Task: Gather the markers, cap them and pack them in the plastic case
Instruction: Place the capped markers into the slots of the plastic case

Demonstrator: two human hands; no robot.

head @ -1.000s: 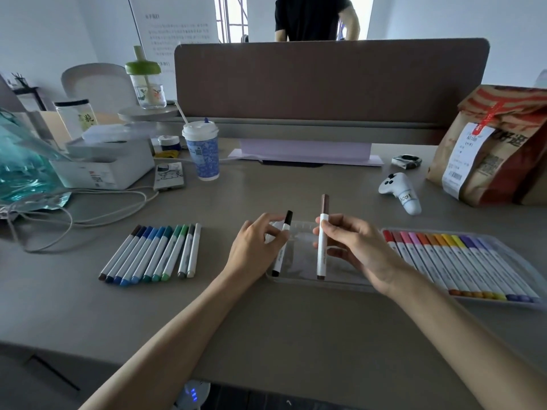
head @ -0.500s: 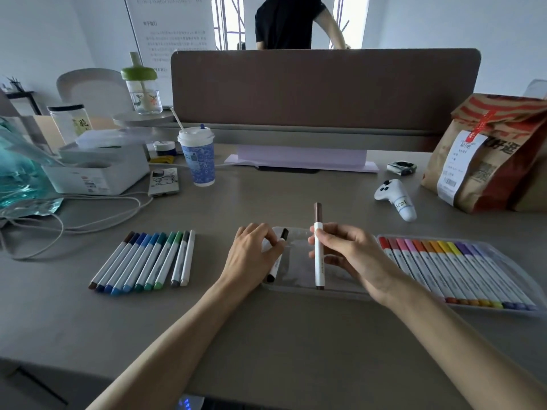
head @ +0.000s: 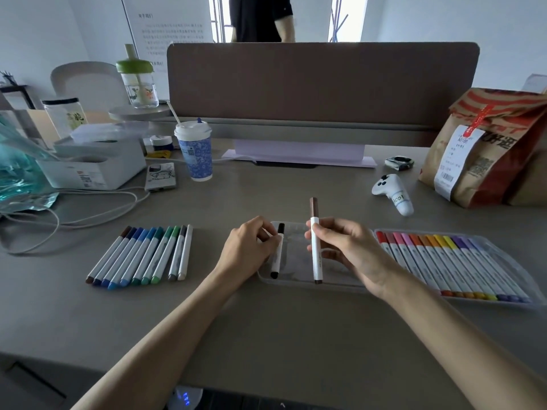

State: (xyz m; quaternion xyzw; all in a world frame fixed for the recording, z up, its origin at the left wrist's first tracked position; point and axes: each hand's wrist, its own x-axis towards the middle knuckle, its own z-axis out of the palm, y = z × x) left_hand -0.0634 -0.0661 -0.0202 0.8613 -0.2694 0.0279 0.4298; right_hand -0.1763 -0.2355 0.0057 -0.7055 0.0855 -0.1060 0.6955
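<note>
A grey desk (head: 266, 335) fills the view, backed by a brown divider panel (head: 322, 84). At far right stands a brown and red paper takeaway bag (head: 485, 149).

Near the front edge lies an open clear plastic case (head: 293, 282). Its right part holds a packed row of markers (head: 444, 261), running from red through orange and yellow to purple. Well apart, on the left, ten loose markers (head: 142, 255) lie side by side on the desk: brown, blues, greens, grey and white.

Both of the person's hands are over the case's left part. The right hand (head: 346, 250) pinches a brown marker (head: 316, 261), its cap pointing away. The left hand (head: 245, 250) grips a black marker (head: 277, 258) between fingertips and thumb. The black marker's lower end seems to touch the case floor, though the clear plastic makes this hard to judge.
</note>
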